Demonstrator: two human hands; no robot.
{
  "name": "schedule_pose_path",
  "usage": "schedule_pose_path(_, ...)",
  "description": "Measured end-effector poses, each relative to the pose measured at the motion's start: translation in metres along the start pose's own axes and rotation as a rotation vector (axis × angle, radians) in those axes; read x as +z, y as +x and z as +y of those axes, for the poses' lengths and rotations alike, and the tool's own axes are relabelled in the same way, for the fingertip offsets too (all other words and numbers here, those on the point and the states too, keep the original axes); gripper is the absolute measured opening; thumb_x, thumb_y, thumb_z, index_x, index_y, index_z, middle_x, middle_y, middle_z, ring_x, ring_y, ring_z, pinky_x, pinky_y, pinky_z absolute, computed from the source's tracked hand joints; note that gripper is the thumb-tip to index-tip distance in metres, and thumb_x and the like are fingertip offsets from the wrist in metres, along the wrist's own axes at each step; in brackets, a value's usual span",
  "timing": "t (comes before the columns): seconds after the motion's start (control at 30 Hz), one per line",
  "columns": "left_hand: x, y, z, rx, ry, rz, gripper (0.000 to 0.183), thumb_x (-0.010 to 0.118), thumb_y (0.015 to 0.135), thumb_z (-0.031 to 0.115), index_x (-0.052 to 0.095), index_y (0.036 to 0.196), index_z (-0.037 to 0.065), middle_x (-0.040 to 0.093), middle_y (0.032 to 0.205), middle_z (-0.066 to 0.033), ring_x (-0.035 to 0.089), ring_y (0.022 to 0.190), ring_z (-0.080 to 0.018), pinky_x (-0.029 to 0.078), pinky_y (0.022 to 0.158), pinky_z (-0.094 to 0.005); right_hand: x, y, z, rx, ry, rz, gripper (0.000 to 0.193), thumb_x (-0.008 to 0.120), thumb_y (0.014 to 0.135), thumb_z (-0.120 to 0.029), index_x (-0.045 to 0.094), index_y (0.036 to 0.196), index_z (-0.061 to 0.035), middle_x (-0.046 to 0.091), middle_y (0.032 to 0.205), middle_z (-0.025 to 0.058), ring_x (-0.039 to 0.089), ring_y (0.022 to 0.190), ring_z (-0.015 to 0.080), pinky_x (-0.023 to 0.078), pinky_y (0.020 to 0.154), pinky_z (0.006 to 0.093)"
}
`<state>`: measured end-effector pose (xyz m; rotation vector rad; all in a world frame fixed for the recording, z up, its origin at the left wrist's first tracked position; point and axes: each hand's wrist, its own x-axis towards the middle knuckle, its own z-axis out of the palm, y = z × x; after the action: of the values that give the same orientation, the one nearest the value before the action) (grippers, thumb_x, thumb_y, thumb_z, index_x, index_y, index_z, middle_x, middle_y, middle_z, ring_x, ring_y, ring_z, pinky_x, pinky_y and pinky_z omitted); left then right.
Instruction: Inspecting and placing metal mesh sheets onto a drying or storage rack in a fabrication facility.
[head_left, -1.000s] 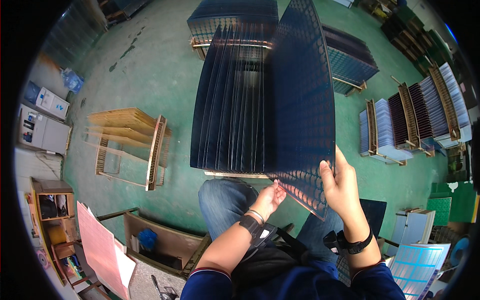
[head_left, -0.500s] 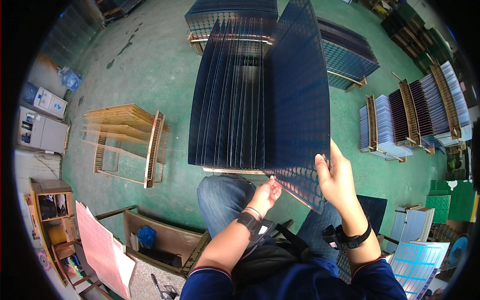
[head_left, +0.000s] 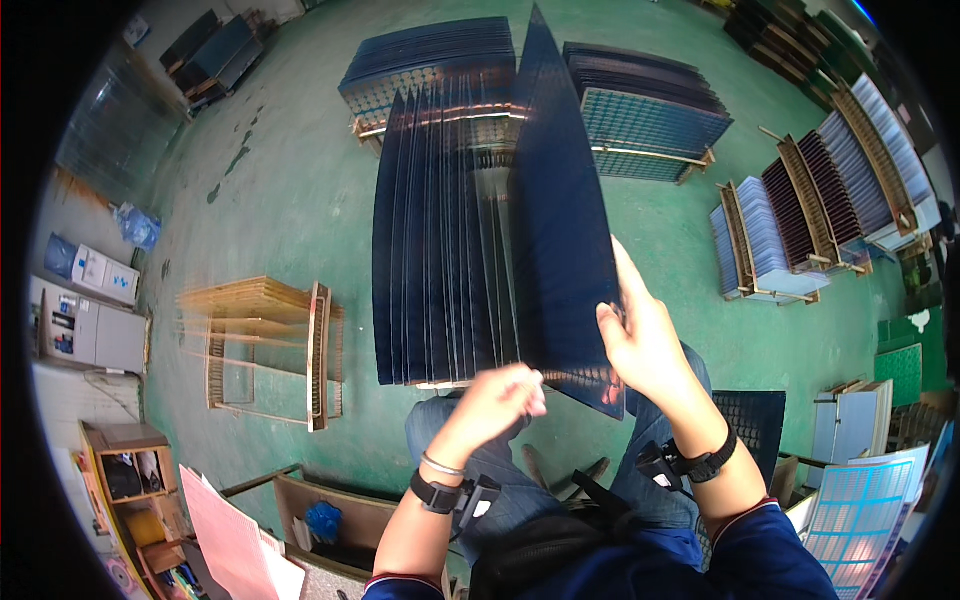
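A large, thin dark blue panel (head_left: 562,220) stands tilted in front of me, its narrow top pointing away. My right hand (head_left: 645,340) is closed on its right edge, thumb on the near face and fingers behind. To its left, several similar dark panels (head_left: 430,240) stand upright side by side in a rack, whose light front bar (head_left: 440,385) shows below them. My left hand (head_left: 495,405) is by the panels' lower front edges, fingers curled and smeared by motion; whether it touches a panel I cannot make out.
Racks of dark panels (head_left: 430,60) (head_left: 650,95) stand beyond. A wooden rack with tan boards (head_left: 255,300) is at left, racks of pale and dark sheets (head_left: 820,190) at right. Pink sheets (head_left: 235,530) lie near left; a dark panel (head_left: 750,430) is beside my right forearm.
The held panel has swung and shifted left, its face now seen more edge-on. My left hand has left the panel's lower edge, moving left and slightly down. The view has shifted too.
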<state>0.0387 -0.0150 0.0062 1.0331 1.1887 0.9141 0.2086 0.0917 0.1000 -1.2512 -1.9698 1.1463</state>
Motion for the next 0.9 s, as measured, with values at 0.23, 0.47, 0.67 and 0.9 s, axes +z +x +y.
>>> schedule_pose_path(0.23,-0.024,0.047,0.014,0.477,0.711,0.701,0.015,0.055,0.087,0.011,0.063,0.098,0.004,0.061,0.113,-0.0128,0.05,0.116,-0.0333,0.038,0.099,-0.0406,0.006,-0.009,0.002,-0.105,-0.021,0.005,0.071,0.046,0.082,0.003,0.014,0.145,-0.0056,0.056,0.06,0.0227,0.06,0.054,0.0336,0.047,0.057,0.0392)
schedule_pose_path(0.47,-0.014,0.055,-0.004,0.285,1.07,0.657,0.036,0.058,0.086,0.016,0.053,0.12,0.005,0.041,0.138,-0.012,0.032,0.132,-0.0314,0.024,0.109,-0.0459,0.008,-0.001,-0.004,-0.052,-0.09,-0.033,0.073,0.047,0.081,0.001,0.013,0.145,-0.0041,0.056,0.061,0.023,0.06,0.056,0.0362,0.048,0.058,0.041)
schedule_pose_path(0.67,-0.017,0.054,-0.003,0.284,1.039,0.673,0.034,0.06,0.084,0.015,0.055,0.117,0.006,0.041,0.138,-0.0114,0.032,0.132,-0.032,0.023,0.109,-0.0479,0.008,-0.003,-0.006,-0.034,-0.07,-0.001,0.072,0.047,0.081,0.001,0.014,0.144,-0.0035,0.055,0.057,0.0213,0.059,0.054,0.0356,0.047,0.057,0.041)
schedule_pose_path(0.9,-0.021,0.048,0.0,0.233,1.124,0.712,0.031,0.06,0.083,0.015,0.058,0.113,0.008,0.042,0.138,-0.0083,0.033,0.132,-0.0294,0.02,0.108,-0.0533,0.012,-0.005,0.0,-0.024,-0.089,0.026,0.071,0.047,0.081,0.001,0.015,0.144,-0.0031,0.056,0.059,0.0208,0.06,0.054,0.0345,0.047,0.058,0.0412)
